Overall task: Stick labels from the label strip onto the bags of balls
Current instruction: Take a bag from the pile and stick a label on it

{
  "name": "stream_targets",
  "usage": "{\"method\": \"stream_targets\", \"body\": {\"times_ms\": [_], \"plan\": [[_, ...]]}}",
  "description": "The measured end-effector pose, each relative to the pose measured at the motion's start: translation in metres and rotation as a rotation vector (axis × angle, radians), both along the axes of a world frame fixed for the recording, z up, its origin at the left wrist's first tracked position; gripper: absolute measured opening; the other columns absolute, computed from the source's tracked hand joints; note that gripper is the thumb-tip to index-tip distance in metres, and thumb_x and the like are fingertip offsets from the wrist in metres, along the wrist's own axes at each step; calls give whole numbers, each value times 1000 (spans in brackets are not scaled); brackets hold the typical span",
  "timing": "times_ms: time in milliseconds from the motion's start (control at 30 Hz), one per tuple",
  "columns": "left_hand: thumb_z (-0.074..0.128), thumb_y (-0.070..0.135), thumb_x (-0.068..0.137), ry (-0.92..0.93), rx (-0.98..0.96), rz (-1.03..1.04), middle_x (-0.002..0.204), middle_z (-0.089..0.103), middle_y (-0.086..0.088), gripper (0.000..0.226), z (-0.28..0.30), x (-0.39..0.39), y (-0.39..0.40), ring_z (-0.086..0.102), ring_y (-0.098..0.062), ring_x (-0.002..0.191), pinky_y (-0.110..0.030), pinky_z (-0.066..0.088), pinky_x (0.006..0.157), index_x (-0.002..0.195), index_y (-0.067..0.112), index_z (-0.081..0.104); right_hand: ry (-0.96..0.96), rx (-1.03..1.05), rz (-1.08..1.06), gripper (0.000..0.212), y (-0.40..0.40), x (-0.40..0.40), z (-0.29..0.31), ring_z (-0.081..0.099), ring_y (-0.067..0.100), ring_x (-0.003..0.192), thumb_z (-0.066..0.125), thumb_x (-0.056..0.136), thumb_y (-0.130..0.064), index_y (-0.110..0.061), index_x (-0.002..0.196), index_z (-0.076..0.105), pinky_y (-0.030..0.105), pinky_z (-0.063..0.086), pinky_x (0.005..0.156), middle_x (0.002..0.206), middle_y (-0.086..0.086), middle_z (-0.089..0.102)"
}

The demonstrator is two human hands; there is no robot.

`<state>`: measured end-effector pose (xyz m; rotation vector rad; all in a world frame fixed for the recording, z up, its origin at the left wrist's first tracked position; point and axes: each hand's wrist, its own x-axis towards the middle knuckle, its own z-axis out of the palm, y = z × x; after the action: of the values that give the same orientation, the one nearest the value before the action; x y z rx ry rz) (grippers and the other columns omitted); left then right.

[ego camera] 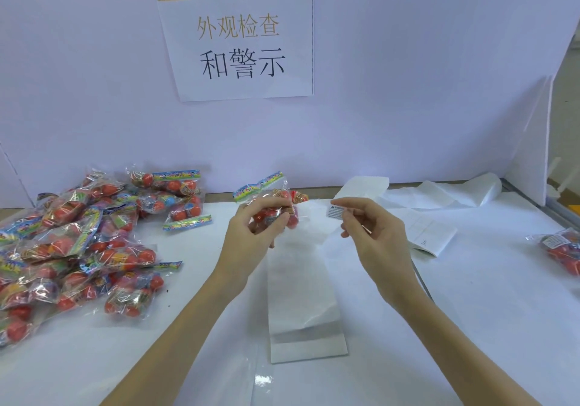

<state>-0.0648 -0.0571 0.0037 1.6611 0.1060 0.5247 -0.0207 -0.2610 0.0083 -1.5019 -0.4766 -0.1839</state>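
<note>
**A:** so what's going on at the table (pixel 470 311) right now?

**B:** the left hand (pixel 251 233) is up off the surface with its fingers curled round 1 bag of balls (pixel 282 205), red balls inside clear plastic with a rainbow header strip poking out the top left. The right hand (pixel 373 233) is just beside it, thumb and forefinger pinching a small white label (pixel 335 211) with tiny black print. Label and bag are near each other but apart, not stuck on yet.

**A:** and the label strip?

**B:** a long white label strip (pixel 301 296) runs down the middle of the table under both hands, toward the near edge. More loose white backing paper (pixel 455 190) is curled up at the back right.

**A:** other bags?

**B:** a big pile of bags (pixel 78 242) on the left, same red balls and colourful headers, all overlapping. Over at the far right edge there's 1 labelled bag (pixel 561 248) lying alone, a white label showing on top. On the back wall a paper sign (pixel 238 38) with Chinese text, taped at 1 corner.
</note>
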Motion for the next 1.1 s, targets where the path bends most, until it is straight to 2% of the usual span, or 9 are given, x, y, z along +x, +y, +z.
{"method": "stream_targets", "body": {"times_ms": [100,200,367,500,767,967,1100], "plan": [[71,6,96,-16,-19,-45,120,66,-8,27,2,-2,-3,69,-22,70,-26,52,60,107,29,78,12,-8,42,33,2,-4,0,68,12,74,60,100,1,-26,105,79,13,52,69,87,4,71],[71,2,94,2,32,-60,119,64,-6,34,1,-3,-6,60,-16,63,-22,53,63,109,33,78,29,-31,61,30,7,-4,-3,71,16,76,64,99,-1,-26,111,75,17,54,72,85,0,70],[78,5,89,13,107,-121,120,61,1,38,0,-5,-15,68,-9,81,-24,55,63,111,36,77,4,-93,73,33,10,-5,-8,73,17,82,69,97,-4,-29,118,67,30,61,77,86,-5,72],[85,12,85,-7,83,-189,126,62,2,43,-1,-5,-17,73,-17,93,-28,59,65,120,35,73,-5,-112,68,34,10,-5,-10,73,18,86,70,95,-5,-30,118,66,36,61,82,87,-2,72],[84,10,86,-8,61,-223,128,60,-1,44,-1,-5,-17,73,-24,101,-31,61,70,120,35,72,-18,-136,61,33,10,-3,-12,73,17,85,72,95,-5,-28,118,65,26,58,80,86,-4,72],[68,-6,92,-17,63,-248,126,60,-6,46,-1,-5,-15,72,-26,100,-34,61,71,119,30,73,-29,-141,57,33,10,-4,-12,72,16,82,70,95,-4,-29,116,66,22,57,78,84,-6,71],[55,2,105,-41,-63,-255,126,63,-8,28,-1,-5,-15,69,-22,94,-40,61,71,119,18,73,47,77,4,29,8,-3,-8,76,20,78,62,99,0,-23,116,66,20,56,72,85,2,68]]}}
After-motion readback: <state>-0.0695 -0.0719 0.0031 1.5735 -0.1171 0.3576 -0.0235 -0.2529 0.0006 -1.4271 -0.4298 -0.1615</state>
